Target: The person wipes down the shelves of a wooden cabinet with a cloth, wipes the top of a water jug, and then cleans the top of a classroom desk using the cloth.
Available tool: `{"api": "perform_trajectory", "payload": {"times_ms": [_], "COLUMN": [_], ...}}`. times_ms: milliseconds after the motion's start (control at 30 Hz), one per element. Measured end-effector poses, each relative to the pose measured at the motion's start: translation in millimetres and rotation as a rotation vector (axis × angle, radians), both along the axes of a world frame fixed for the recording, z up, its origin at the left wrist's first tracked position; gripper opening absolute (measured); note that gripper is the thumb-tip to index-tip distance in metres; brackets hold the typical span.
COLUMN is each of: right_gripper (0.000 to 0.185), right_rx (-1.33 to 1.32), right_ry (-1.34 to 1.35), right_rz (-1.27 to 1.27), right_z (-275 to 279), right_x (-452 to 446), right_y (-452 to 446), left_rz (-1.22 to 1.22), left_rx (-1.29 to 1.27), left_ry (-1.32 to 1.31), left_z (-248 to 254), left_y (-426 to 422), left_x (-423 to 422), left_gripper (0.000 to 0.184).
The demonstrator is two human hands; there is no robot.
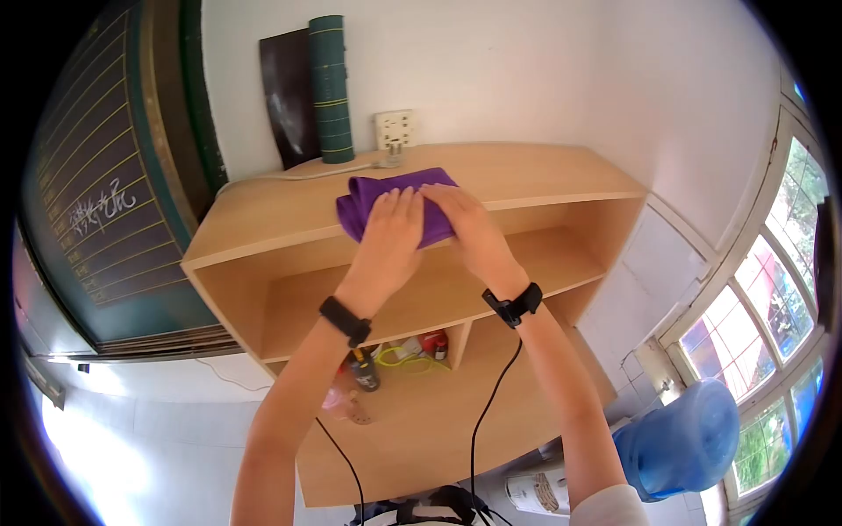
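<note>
Up on the top board of the wooden shelf unit (544,175), we have a folded purple cloth (364,195) at the front edge, its lower part seeming to reach over the lip. Left hand (390,241) first: fingers close together, laid across the cloth. Now the right hand (476,232), angled in from its side, fingertips nearly meeting the other's. Resting or pinching? Can't tell; the undersides are hidden. Good technique here, I'd say, means flat palms, even pressure from both sides and that loose left fold kept from bunching; stay clear of the plug (391,158) just behind, too.

Across to the room: far left, a ruled chalkboard (105,193) with white writing. Then a dark sheet (288,96) and a green roll (330,88) upright against the wall, a pale cable (289,178) trailing below them, a socket panel (395,128) next. The board itself is smooth, pale wood. Far right, a blue water jug (680,443) beneath bright, barred windows (763,289).
</note>
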State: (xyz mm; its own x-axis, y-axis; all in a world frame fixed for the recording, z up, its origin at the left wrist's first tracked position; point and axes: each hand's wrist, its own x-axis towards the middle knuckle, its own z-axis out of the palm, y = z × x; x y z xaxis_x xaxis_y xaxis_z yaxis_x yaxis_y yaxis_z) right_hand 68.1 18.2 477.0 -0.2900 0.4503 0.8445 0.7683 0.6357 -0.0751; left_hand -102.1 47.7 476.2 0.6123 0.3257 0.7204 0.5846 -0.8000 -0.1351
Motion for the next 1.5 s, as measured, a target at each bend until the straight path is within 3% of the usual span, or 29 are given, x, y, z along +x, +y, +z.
{"api": "perform_trajectory", "payload": {"times_ms": [200,367,867,1000,1267,1500], "right_gripper": [0.06,0.052,0.049,0.05,0.049,0.045], "right_rx": [0.001,-0.003,0.031,0.036,0.006,-0.047], "right_ry": [0.108,0.17,0.311,0.302,0.281,0.384], "right_rz": [-0.141,-0.25,-0.322,-0.352,-0.403,-0.298], "right_z": [-5,-7,-16,-17,-22,-27], "right_x": [126,226,417,435,423,379], "right_y": [-18,-30,-34,-33,-32,-32], "left_rz": [-0.056,-0.096,-0.097,0.009,-0.082,-0.087], "left_rx": [0.087,0.168,0.222,0.295,0.237,0.122], "left_ry": [0.01,-0.022,-0.068,-0.053,-0.12,-0.061], "left_z": [-7,-10,-18,-16,-20,-15], "left_y": [7,5,8,0,9,-1], "left_x": [148,262,478,492,479,425], "left_gripper": [0.061,0.052,0.048,0.044,0.034,0.034]}}
